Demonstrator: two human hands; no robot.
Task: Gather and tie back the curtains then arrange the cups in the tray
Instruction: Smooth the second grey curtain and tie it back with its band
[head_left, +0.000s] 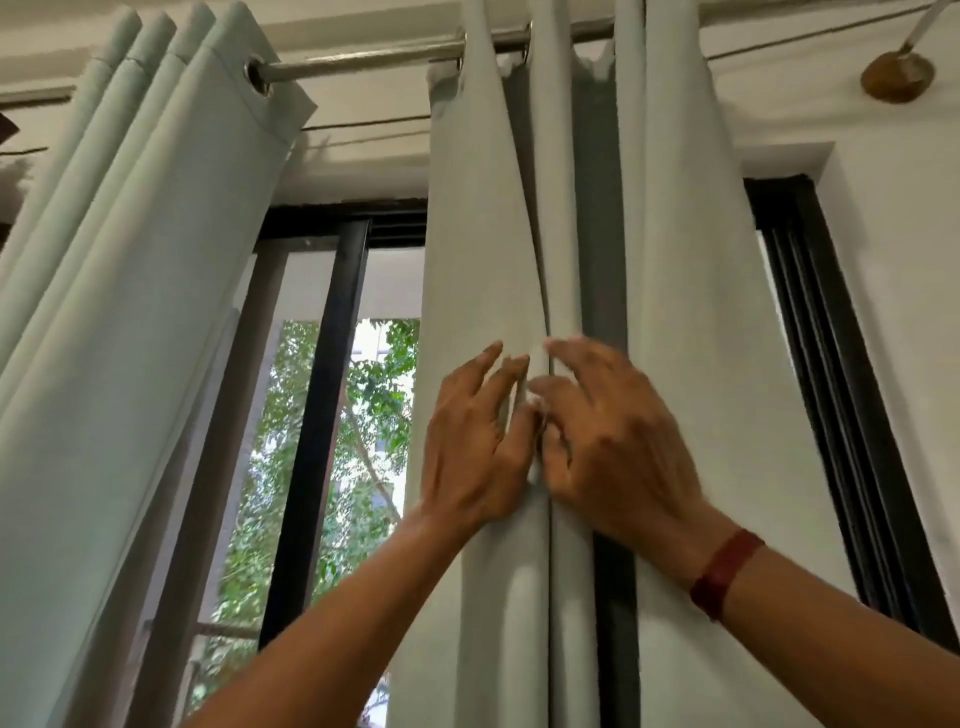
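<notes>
Both hands met on a pleat of the right curtain (691, 312), which hung from the rod (363, 58). The left hand (478, 441) lay flat, its grip wide; the right hand (608, 436) was blurred, its grip impossible to tell. Loosely pressed folds could spring apart before tying. Cups and tray were out of view.

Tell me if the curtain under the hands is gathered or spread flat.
Gathered, not tied: the curtain hangs in tight vertical folds on the rod; no tie around it shows.
</notes>
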